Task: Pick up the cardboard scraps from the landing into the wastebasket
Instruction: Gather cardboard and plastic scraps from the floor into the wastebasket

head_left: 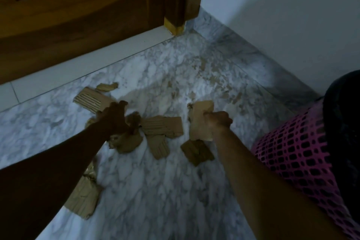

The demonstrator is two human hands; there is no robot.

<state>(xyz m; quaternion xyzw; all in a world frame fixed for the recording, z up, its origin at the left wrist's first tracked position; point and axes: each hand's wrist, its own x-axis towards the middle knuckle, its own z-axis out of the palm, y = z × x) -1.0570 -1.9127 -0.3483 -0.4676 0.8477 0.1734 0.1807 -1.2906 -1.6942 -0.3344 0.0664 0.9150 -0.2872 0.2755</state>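
Several brown cardboard scraps lie on the marble landing floor (155,191). My right hand (219,121) is shut on a tall pale scrap (200,121), held upright above the floor. My left hand (115,117) reaches down over a crumpled scrap (128,140) and its fingers curl around it. More scraps lie between the hands (163,125), below them (158,147), (196,152), behind the left hand (91,99), (106,86), and under my left forearm (83,198). The pink mesh wastebasket (300,154) stands at the right, just beside my right arm.
A wooden door (78,11) and its frame (175,6) close off the far side, with a white threshold strip (78,72). A white wall (282,15) runs along the right. A dark cloth or bag (344,113) sits over the wastebasket's top.
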